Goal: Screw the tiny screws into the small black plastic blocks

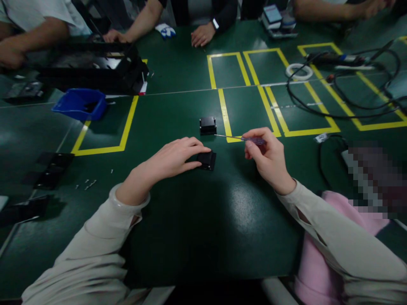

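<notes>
My left hand (pixel 178 156) rests on the green table with thumb and fingers closed on a small black block (pixel 208 161) with a flat base. In my right hand (pixel 267 152) is a screwdriver (pixel 254 140) with a translucent purplish handle, its thin shaft pointing left. The screwdriver's tip lies just beside the lower right corner of a second black block (pixel 207 125), which has small metal screws at its sides. Whether the tip touches that block I cannot tell. The second block sits a little beyond the first.
Loose screws (pixel 90 184) and black plates (pixel 52 169) lie at left. Behind them are a blue bin (pixel 81 103) and a large black frame (pixel 95 70). Cables (pixel 343 114) and a white tape ring (pixel 299 72) lie at right. Several co-workers' hands (pixel 203 34) are across the table.
</notes>
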A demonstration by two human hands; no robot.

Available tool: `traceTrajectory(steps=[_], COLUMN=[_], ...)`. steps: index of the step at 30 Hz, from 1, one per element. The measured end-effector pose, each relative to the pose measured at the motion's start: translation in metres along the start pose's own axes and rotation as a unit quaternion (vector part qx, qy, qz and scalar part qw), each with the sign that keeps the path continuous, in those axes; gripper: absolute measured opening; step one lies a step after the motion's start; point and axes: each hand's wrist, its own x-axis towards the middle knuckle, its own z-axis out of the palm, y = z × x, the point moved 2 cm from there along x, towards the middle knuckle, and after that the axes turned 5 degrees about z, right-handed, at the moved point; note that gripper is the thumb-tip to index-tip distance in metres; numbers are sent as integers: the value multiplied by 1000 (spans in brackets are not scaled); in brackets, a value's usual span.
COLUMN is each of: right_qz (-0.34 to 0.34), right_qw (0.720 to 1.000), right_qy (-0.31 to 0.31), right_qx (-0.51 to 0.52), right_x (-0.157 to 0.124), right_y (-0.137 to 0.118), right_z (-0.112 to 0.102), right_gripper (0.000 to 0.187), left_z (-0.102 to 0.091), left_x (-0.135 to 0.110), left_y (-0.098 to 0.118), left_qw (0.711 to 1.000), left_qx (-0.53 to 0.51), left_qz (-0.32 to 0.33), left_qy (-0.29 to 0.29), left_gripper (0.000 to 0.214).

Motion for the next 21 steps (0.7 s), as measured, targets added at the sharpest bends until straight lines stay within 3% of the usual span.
traceTrajectory(steps=[4,9,17,21], right_qz=[-4,-5,3,-4], right_qw=[1000,1000,1000,1000], right_qy=[0,0,10,16], right_qx=[-1,-3,-2,-21], right_x=[1,1,1,1], right_y=[-2,-2,-5,-5], right_z=[0,0,1,-1], right_gripper=[9,9,8,10], left_z=[-2,4,7,12], left_x=[-1,4,3,5], left_y=[3,6,-6,-10], left_qw=[999,997,1000,999], left_qx=[39,72,25,-10], left_qz=[-21,24,11,-31], left_qy=[5,4,16,10], left_gripper=[41,64,38,35])
